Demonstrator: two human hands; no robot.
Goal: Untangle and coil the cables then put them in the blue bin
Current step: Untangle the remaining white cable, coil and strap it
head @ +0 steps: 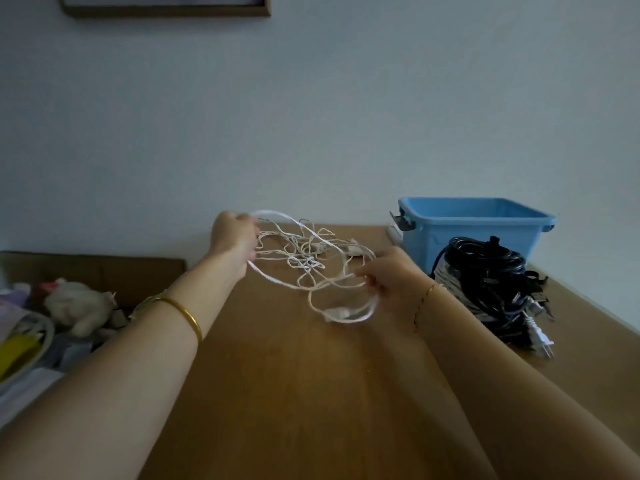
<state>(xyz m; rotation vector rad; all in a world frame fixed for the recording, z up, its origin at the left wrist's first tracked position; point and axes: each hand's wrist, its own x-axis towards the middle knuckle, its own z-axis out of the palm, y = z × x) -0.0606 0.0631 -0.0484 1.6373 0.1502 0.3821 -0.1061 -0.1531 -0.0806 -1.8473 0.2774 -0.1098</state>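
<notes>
Tangled thin white cables (pixel 311 261) held up near far edge of the brown wooden table (pixel 294 375), blue plastic bin (pixel 474 223) at far right corner; flat loop gripped by left hand (pixel 233 239), strands pinched by right hand (pixel 388 271); slack to be kept, one end fed out.

I cannot count the strands in the white tangle (pixel 311 261), which is too blurred to separate, and the left hand (pixel 235 239) hides its own fingertips. The black cable pile (pixel 485 278) covers the lower front of the blue bin (pixel 467 216), and the top edge cuts off the wall frame (pixel 166 10).
</notes>
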